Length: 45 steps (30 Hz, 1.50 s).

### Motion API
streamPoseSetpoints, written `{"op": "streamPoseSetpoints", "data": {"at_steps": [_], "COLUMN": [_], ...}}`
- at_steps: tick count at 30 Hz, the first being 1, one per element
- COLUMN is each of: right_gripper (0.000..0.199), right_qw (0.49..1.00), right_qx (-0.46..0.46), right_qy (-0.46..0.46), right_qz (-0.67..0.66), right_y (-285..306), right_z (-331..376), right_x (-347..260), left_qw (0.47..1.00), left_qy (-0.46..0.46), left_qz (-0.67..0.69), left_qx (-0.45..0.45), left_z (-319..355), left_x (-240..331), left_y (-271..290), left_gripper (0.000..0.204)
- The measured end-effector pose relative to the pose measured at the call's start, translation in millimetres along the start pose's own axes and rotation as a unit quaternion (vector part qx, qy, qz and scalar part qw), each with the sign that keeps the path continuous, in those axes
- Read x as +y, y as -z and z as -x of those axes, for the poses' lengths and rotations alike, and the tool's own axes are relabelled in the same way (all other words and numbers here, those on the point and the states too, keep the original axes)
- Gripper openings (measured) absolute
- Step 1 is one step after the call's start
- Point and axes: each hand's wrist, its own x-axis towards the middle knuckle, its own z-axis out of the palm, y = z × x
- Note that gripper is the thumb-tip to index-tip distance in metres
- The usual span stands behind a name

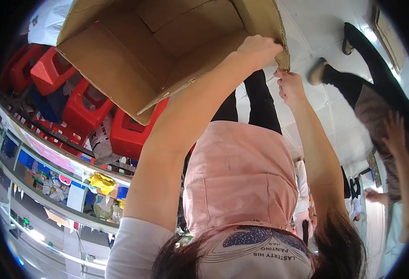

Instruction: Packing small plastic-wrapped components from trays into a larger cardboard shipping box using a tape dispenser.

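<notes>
A brown cardboard box [120,60] is held up at the top of the view, its open side toward me and its inner walls showing. My left arm reaches across the box's lower edge, and my left hand [259,50] is closed on the flap [263,21] at the box's right side. Just below it, my right hand [290,86] pinches the lower corner of that same flap. Some of my left fingers are hidden behind the cardboard.
Red plastic stools [87,106] stand in a row at the left, close under the box. Below them run long shelves [65,204] with a yellow cloth [102,182] and small goods. At the right, a person in dark trousers [353,86] is on the pale tiled floor [313,109].
</notes>
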Motion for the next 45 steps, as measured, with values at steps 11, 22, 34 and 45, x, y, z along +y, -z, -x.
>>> {"op": "streamPoseSetpoints", "data": {"at_steps": [11,22,34,45], "right_gripper": [0.029,0.020,0.035,0.035], "right_qw": [0.999,0.997,0.998,0.955], "right_qx": [-0.031,0.035,0.059,0.017], "right_qy": [-0.018,0.008,-0.009,-0.080], "right_qz": [-0.040,-0.063,0.006,-0.285], "right_y": [0.1,-24.9,-0.1,44.4], "right_z": [27.7,-2.6,-31.5,36.9], "right_x": [10.4,13.2,65.5,141.0], "left_qw": [0.994,0.997,0.992,0.958], "left_qy": [0.054,0.001,0.042,0.145], "left_qz": [0.080,0.054,0.123,-0.184], "left_qx": [0.051,0.048,-0.006,0.165], "left_z": [16.5,7.0,24.3,130.0], "left_x": [10.7,-7.5,-0.3,18.0], "left_y": [-20.9,-15.0,-10.2,-87.1], "left_gripper": [0.020,0.020,0.045,0.070]}}
